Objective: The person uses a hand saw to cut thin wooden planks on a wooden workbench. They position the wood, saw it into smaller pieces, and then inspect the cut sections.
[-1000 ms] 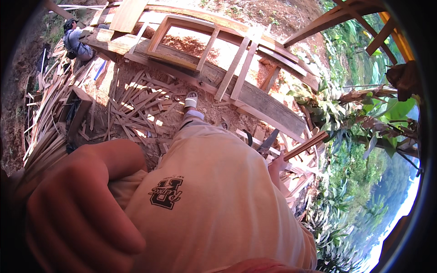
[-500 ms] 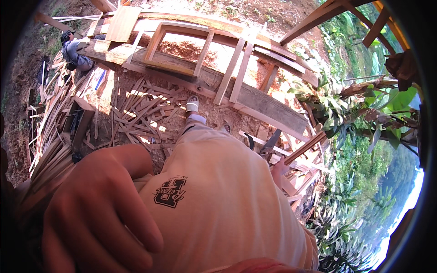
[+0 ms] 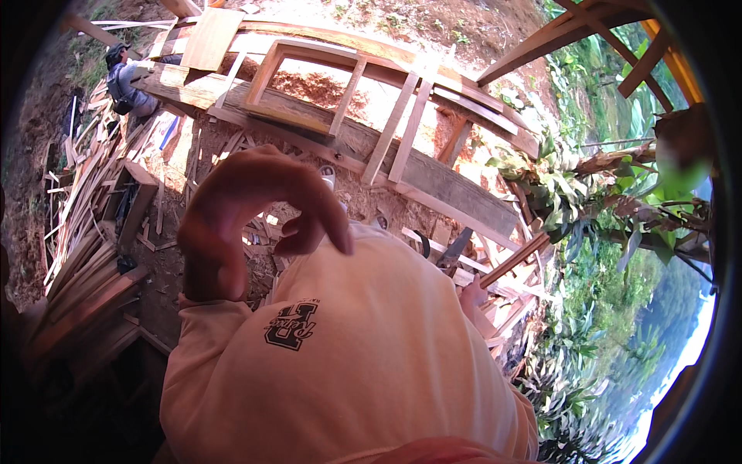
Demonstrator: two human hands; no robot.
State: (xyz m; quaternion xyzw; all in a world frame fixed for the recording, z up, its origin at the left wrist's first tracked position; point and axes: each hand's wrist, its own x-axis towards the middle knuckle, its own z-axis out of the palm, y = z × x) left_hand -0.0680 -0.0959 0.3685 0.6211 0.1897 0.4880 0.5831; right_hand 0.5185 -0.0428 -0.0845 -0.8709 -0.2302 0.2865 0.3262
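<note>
My left hand (image 3: pixel 259 205) is raised in front of my pale shirt, bent at the wrist. Its fingers curve loosely and stand apart, with nothing in them. Low at my right side, my right hand (image 3: pixel 473 296) is closed round narrow reddish-brown wooden strips (image 3: pixel 516 260) that point up and to the right. Beyond my feet, a rectangular wooden frame (image 3: pixel 349 94) rests on a long plank bench (image 3: pixel 456 191). Two short slats (image 3: pixel 412 127) lie across the bench to the right of the frame.
Scrap wood (image 3: pixel 85 224) is heaped at the left, and more offcuts lie under the bench. A handsaw (image 3: pixel 457 246) sits among offcuts near my right hand. Another person (image 3: pixel 131 87) is at the bench's far left end. Leafy plants (image 3: pixel 618 263) border the right side.
My left hand has moved away from close to the camera, up and to the right, over the lower edge of my shirt. My right hand still holds the strips.
</note>
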